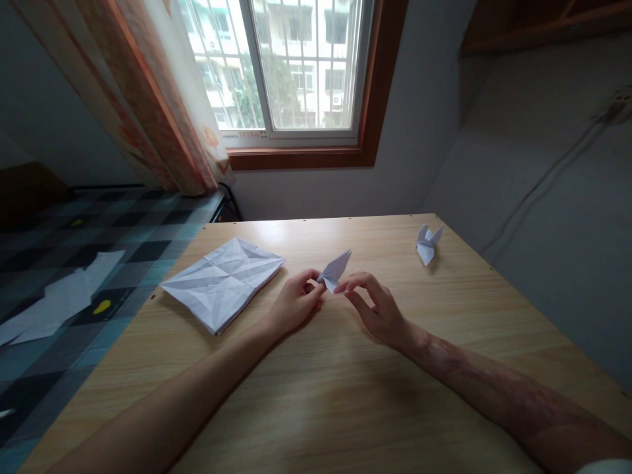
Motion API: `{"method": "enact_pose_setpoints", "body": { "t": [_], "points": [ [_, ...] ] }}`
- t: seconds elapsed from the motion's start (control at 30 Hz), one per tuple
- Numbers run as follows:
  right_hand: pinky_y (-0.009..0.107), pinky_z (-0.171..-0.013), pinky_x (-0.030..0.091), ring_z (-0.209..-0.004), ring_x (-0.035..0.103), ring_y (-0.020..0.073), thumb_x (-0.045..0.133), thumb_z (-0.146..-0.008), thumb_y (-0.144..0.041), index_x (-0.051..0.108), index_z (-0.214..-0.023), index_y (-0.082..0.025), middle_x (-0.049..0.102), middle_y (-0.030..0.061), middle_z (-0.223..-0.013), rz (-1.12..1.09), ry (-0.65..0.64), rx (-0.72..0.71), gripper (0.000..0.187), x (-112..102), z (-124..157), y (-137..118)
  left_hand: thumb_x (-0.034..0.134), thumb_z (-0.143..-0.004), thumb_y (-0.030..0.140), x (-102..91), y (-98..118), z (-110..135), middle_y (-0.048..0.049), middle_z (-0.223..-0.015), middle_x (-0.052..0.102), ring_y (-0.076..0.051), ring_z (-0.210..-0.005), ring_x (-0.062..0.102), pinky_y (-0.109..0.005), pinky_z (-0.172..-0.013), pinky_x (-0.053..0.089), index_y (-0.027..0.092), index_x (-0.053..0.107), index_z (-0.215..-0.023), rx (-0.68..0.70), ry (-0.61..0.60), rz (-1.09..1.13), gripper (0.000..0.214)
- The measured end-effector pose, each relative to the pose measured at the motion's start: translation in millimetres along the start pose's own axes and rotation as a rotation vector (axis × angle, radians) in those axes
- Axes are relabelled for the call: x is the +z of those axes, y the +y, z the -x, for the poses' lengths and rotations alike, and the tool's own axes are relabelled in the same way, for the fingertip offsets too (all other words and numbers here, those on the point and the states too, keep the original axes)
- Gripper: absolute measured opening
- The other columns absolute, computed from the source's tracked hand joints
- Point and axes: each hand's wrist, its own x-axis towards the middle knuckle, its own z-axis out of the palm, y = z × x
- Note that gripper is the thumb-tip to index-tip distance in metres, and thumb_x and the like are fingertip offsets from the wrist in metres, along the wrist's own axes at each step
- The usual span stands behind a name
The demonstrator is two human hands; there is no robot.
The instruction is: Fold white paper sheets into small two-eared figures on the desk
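A small white origami piece (pixel 336 268) with a pointed flap rising up and to the right is held over the middle of the table. My left hand (pixel 296 301) pinches its lower left end between thumb and fingers, which hide that end. At its lower right corner, my right hand (pixel 378 308) has its curled fingertips closed on the paper's edge. A stack of creased white paper sheets (pixel 224 280) lies left of my left hand. Toward the far right corner stands another folded origami piece (pixel 427 245) with two upright points.
The wooden table (pixel 316 408) reaches to a wall below a barred window (pixel 306 66). On the left, a checked bed (pixel 29 263) holds loose white paper pieces (pixel 64 299), beside a patterned curtain (pixel 148 85). A cable (pixel 543 178) runs down the right wall.
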Motion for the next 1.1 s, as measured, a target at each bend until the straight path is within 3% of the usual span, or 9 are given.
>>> {"method": "enact_pose_setpoints", "body": {
  "t": [0.2, 0.3, 0.47, 0.57, 0.7, 0.8, 0.9, 1.1],
  "points": [
    [0.049, -0.106, 0.056, -0.116, 0.073, 0.0287, 0.056, -0.115, -0.039, 0.070, -0.117, -0.029, 0.078, 0.0095, -0.119, -0.028, -0.039, -0.039, 0.017, -2, -2, -2, 0.070, -0.099, 0.053, -0.7, 3, 1, -0.0007, -0.064, 0.067, -0.013, -0.055, 0.059, -0.020, -0.051, 0.038, 0.015, 0.077, -0.104, 0.020, -0.041, 0.003, 0.039],
    [0.047, -0.102, 0.057, -0.113, 0.073, 0.0272, 0.051, -0.118, -0.038, 0.073, -0.113, -0.027, 0.079, 0.0091, -0.118, -0.064, 0.022, -0.036, 0.025, -2, -4, 1, 0.073, -0.099, 0.056, 0.1, 6, 4, -0.0021, -0.067, 0.070, -0.014, -0.058, 0.063, -0.021, -0.053, 0.042, 0.014, 0.080, -0.105, 0.031, -0.050, 0.001, 0.043],
    [0.041, -0.087, 0.054, -0.092, 0.067, 0.0238, 0.073, -0.107, -0.034, 0.075, -0.100, -0.026, 0.075, 0.0040, -0.096, 0.063, 0.109, -0.017, 0.011, -1, -11, 6, 0.074, -0.098, 0.060, 1.2, 11, 5, -0.0038, -0.071, 0.073, -0.014, -0.061, 0.065, -0.021, -0.056, 0.047, 0.015, 0.083, -0.102, 0.055, -0.061, 0.010, 0.047],
    [0.039, -0.083, 0.052, -0.086, 0.061, 0.0218, 0.081, -0.100, -0.037, 0.067, -0.094, -0.025, 0.066, 0.0016, -0.092, 0.039, 0.149, 0.028, 0.020, 1, -11, 11, 0.074, -0.099, 0.059, 1.0, 11, 5, -0.0042, -0.072, 0.075, -0.014, -0.060, 0.066, -0.021, -0.056, 0.047, 0.014, 0.084, -0.105, 0.074, -0.061, 0.024, 0.046],
    [0.038, -0.087, 0.055, -0.088, 0.062, 0.0200, 0.092, -0.090, -0.046, 0.061, -0.107, -0.026, 0.064, 0.0010, -0.103, -0.072, 0.237, 0.183, 0.040, 6, -9, 26, 0.073, -0.100, 0.053, 0.0, 11, 6, -0.0050, -0.076, 0.077, -0.014, -0.061, 0.067, -0.021, -0.056, 0.048, 0.013, 0.084, -0.106, 0.088, -0.056, 0.008, 0.041],
    [0.041, -0.097, 0.055, -0.101, 0.067, 0.0233, 0.088, -0.093, -0.049, 0.065, -0.118, -0.025, 0.071, 0.0047, -0.113, -0.093, 0.129, 0.235, 0.042, 5, -10, 30, 0.072, -0.100, 0.049, -0.6, 9, 6, -0.0051, -0.078, 0.078, -0.014, -0.062, 0.068, -0.021, -0.056, 0.049, 0.013, 0.085, -0.106, 0.111, -0.062, -0.007, 0.038],
    [0.043, -0.106, 0.052, -0.114, 0.066, 0.0267, 0.083, -0.097, -0.049, 0.073, -0.106, -0.024, 0.072, 0.0067, -0.116, -0.034, 0.013, 0.174, 0.028, 2, -13, 24, 0.073, -0.101, 0.046, -1.2, 5, 5, -0.0055, -0.081, 0.079, -0.015, -0.066, 0.069, -0.021, -0.058, 0.051, 0.013, 0.085, -0.106, 0.124, -0.056, -0.013, 0.036],
    [0.041, -0.099, 0.053, -0.104, 0.068, 0.0254, 0.081, -0.099, -0.041, 0.074, -0.106, -0.024, 0.075, 0.0045, -0.107, -0.091, -0.032, 0.232, 0.020, 1, -14, 14, 0.075, -0.100, 0.045, -2.2, -1, 4, -0.0056, -0.084, 0.080, -0.014, -0.067, 0.068, -0.020, -0.060, 0.049, 0.014, 0.085, -0.109, 0.132, -0.100, 0.004, 0.033]
  ]
}}
